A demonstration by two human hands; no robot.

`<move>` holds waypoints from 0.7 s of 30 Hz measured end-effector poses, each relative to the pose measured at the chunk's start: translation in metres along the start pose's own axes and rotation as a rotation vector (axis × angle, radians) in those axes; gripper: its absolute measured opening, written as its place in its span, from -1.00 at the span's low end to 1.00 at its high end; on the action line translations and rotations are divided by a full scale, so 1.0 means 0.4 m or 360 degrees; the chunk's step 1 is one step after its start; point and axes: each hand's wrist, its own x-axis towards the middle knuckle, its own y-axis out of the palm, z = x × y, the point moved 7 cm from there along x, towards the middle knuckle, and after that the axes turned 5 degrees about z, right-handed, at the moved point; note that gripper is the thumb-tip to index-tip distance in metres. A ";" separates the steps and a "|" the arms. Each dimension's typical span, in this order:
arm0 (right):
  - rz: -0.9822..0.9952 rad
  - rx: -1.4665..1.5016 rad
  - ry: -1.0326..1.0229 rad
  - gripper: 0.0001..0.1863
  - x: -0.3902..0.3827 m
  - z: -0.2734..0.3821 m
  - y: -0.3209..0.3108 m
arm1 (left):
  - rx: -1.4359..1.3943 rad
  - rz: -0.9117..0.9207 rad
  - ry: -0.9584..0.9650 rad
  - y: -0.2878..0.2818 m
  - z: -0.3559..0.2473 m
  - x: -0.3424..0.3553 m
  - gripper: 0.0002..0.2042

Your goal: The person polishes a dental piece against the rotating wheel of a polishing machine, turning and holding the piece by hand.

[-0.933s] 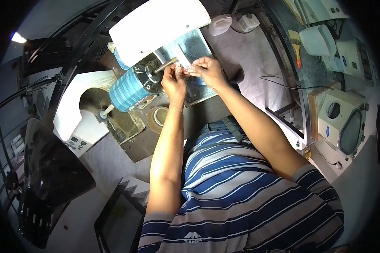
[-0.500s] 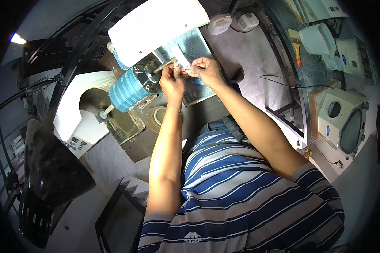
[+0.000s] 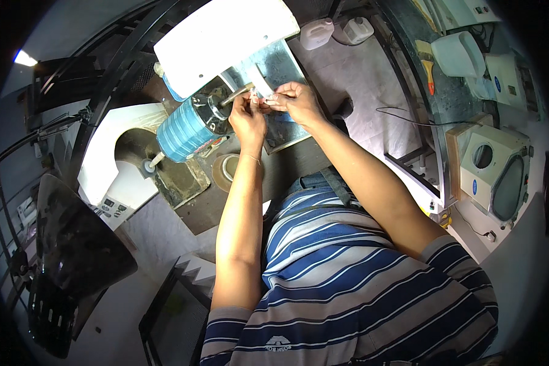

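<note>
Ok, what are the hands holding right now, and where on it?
Both hands, left hand and right hand, pinch a small pale piece between fingertips at the blue motor's spindle; exact hold points are too small to tell.

White jug [image 3: 316,33], yellow-handled brush [image 3: 426,63], tape roll [image 3: 227,171].

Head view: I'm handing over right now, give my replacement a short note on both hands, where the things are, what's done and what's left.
Left hand: fingers closed on a small pale piece, held at the tip of the spindle of the blue ribbed motor.
Right hand: pinching the same piece from the other side.
Both hands work above the metal tray, under the white hood. A tape roll lies on the bench nearer the body.
Done: piece brought to the spindle.
Left: cannot tell how far the work on it has got; piece too small to judge.
</note>
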 end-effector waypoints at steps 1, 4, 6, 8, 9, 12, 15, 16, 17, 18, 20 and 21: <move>-0.0003 -0.0009 -0.0004 -0.84 -0.001 0.006 0.002 | 0.0030 0.0000 -0.0009 0.000 0.004 0.001 -0.87; -0.0031 -0.0044 0.0006 -0.85 -0.004 0.018 0.000 | -0.0006 0.0002 -0.0017 0.005 0.014 0.002 -0.88; -0.0032 -0.0057 0.0003 -0.85 0.000 0.022 -0.002 | -0.0072 0.0005 -0.0020 0.011 0.019 0.001 -0.89; -0.0036 -0.0073 -0.0007 -0.85 0.004 0.025 -0.009 | -0.0109 -0.0015 -0.0005 0.017 0.020 -0.001 -0.92; -0.0017 -0.0110 -0.0015 -0.85 0.005 0.028 -0.011 | -0.0112 -0.0012 -0.0005 0.025 0.021 -0.001 -0.92; 0.0028 -0.0148 -0.0026 -0.83 0.016 0.033 -0.020 | -0.0208 -0.0144 0.0021 0.033 0.029 -0.002 -0.96; 0.0049 -0.0187 -0.0005 -0.82 0.015 0.054 -0.013 | -0.0307 -0.0199 0.0008 0.040 0.048 -0.007 -0.97; 0.0048 -0.0222 0.0015 -0.81 0.016 0.058 -0.014 | -0.0352 -0.0208 0.0018 0.042 0.050 -0.009 -0.96; 0.0047 -0.0225 0.0015 -0.81 0.018 0.059 -0.015 | -0.0396 -0.0216 0.0027 0.045 0.052 -0.009 -0.94; 0.0036 -0.0288 0.0010 -0.81 0.021 0.063 -0.016 | -0.0399 -0.0216 0.0027 0.049 0.055 -0.009 -0.94; 0.0026 -0.0354 0.0006 -0.81 0.029 0.064 -0.021 | -0.0451 -0.0256 0.0031 0.053 0.058 -0.009 -0.94; 0.0036 -0.0373 -0.0007 -0.81 0.032 0.066 -0.022 | -0.0453 -0.0258 0.0031 0.055 0.059 -0.008 -0.94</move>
